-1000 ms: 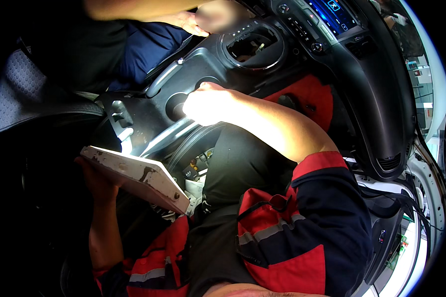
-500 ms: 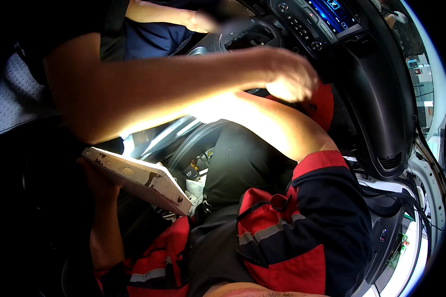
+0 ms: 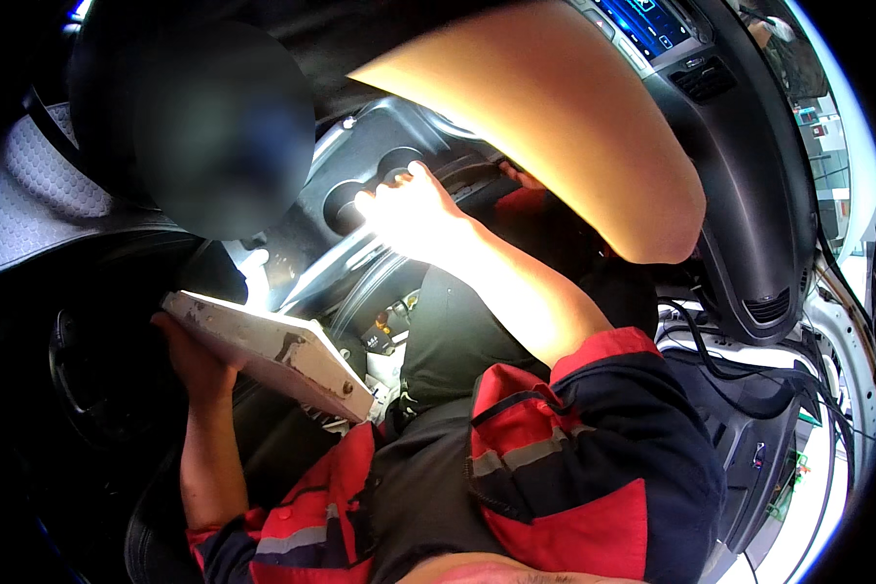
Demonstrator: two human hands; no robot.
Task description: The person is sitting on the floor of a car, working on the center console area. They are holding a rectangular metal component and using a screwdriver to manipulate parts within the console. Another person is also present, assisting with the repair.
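Observation:
My left hand grips the edge of a flat white work lamp, whose casing is chipped and worn. The lamp sits tilted, and strong light spills from its far side. In that glare my right hand lies at the cup holders of the centre console, its fingers curled. Overexposure hides whether anything is in them. A co-worker's bare arm reaches across above my right forearm. That person's fingers show beneath the arm, near something red.
A dark, blurred round shape, apparently the co-worker's head, fills the upper left. The dashboard and a lit screen stand to the right. Black cables hang by the door opening. A grey textured seat is at far left.
The co-worker has leaned in, and their arm has swung forward and right, down past the dashboard. My right hand, mostly covered before, now shows. My left hand and the lamp have hardly moved.

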